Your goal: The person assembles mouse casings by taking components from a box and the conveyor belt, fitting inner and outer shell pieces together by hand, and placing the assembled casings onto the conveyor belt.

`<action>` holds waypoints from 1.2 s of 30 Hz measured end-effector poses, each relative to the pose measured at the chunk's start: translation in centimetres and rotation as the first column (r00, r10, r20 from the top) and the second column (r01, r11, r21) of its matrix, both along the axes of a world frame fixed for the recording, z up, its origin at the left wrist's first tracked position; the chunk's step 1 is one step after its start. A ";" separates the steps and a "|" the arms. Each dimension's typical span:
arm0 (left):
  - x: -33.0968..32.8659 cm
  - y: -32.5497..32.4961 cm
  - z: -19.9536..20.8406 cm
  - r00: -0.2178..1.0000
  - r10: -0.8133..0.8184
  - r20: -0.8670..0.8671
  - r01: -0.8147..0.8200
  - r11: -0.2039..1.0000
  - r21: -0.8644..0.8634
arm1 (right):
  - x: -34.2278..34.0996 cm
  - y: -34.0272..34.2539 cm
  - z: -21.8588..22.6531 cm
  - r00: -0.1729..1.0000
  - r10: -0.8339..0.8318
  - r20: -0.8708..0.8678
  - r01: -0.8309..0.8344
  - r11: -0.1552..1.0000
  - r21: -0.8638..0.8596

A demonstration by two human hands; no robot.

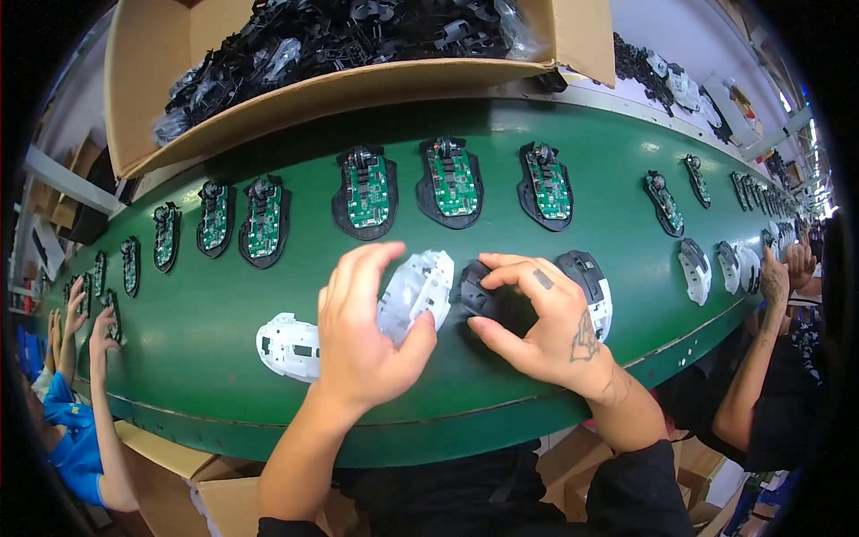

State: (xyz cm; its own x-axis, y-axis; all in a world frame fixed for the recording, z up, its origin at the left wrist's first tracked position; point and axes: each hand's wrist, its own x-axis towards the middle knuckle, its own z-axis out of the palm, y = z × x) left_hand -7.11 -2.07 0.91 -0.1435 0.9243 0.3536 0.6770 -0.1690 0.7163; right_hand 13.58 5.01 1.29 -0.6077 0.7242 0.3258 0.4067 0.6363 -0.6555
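Observation:
My left hand (362, 322) curls around a white plastic mouse shell (416, 291), with the thumb across its lower right side. Close by on the right, my right hand (546, 322) pinches a small black plastic mouse part (479, 291) between thumb and fingers. The palm and fingers cover some of that part. A narrow gap separates the two pieces. Left of my left wrist, another white shell (282, 347) lies on the green belt, partly hidden. Beyond my right hand lies a black-and-white mouse shell (586, 277), partly covered by the hand.
Black mouse bases with green circuit boards (365, 192) stand in a row along the green conveyor belt (483, 394). A cardboard box (358, 85) of black plastic parts sits behind it. Co-workers' hands (774, 277) reach in at right, others (103, 336) at left.

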 end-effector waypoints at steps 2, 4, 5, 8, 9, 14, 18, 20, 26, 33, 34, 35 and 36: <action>-0.6 0.1 -0.8 0.999 -0.018 -0.046 0.018 1.000 -0.016 | -0.2 -0.1 -0.1 0.999 0.019 -0.030 -0.019 1.000 -0.014; -0.6 0.1 -0.7 0.992 -0.027 -0.120 0.029 1.000 0.011 | -0.4 -0.3 0.0 0.998 0.037 -0.060 -0.038 0.999 -0.023; -0.7 0.0 -0.8 0.993 -0.026 -0.118 0.027 1.000 0.012 | -0.6 -0.5 -0.1 0.988 0.006 -0.152 -0.028 0.989 -0.144; -0.4 0.0 -1.0 0.970 -0.123 0.208 0.140 0.988 -0.068 | -0.6 -0.8 -0.4 0.960 -0.036 -0.278 -0.045 0.959 -0.279; -0.2 -0.2 -0.5 0.950 -0.113 0.291 0.150 0.983 -0.107 | -0.7 -0.8 -0.6 0.944 -0.031 -0.328 -0.073 0.951 -0.300; 0.6 -0.8 -1.1 0.698 -0.221 0.681 0.270 0.962 0.036 | -1.4 -1.4 -1.5 0.843 -0.139 -0.519 -0.112 0.900 -0.422; 0.8 -0.8 -1.5 0.718 -0.287 0.634 0.333 0.942 0.050 | -0.9 -1.3 -1.2 0.856 -0.114 -0.504 -0.124 0.902 -0.414; 0.7 -0.8 -1.3 0.829 -0.328 0.453 0.335 0.940 0.068 | -0.7 -1.4 -1.0 0.884 -0.062 -0.463 -0.147 0.904 -0.402; 0.6 -1.8 -2.2 0.600 -0.307 0.739 0.383 0.921 0.072 | -1.1 -1.2 -0.6 0.875 0.075 -0.478 -0.248 0.917 -0.311; 0.9 -1.3 0.1 0.312 -0.224 0.923 0.426 0.902 0.075 | -1.4 -0.6 -0.8 0.756 -0.031 -0.654 -0.542 0.531 -0.652; 0.5 -1.3 -0.9 0.378 -0.193 0.906 0.410 0.912 0.023 | -1.6 -0.6 -1.0 0.810 -0.049 -0.584 -0.434 0.620 -0.654; 0.1 -1.3 -1.2 0.376 -0.194 0.906 0.412 0.911 0.024 | -1.6 -0.7 -1.7 0.873 -0.050 -0.486 -0.265 0.787 -0.557; -0.3 -1.3 -1.4 0.419 -0.233 0.878 0.436 0.899 0.030 | -1.6 -1.0 -1.0 0.914 -0.041 -0.404 -0.182 0.848 -0.498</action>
State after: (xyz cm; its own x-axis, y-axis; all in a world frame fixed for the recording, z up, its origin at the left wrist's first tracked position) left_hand -7.45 -3.33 -0.49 0.0614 0.9956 0.0710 -0.3609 -0.0441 0.9315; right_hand 11.93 4.00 0.26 -0.5689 0.8113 0.1346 0.0174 0.1755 -0.9843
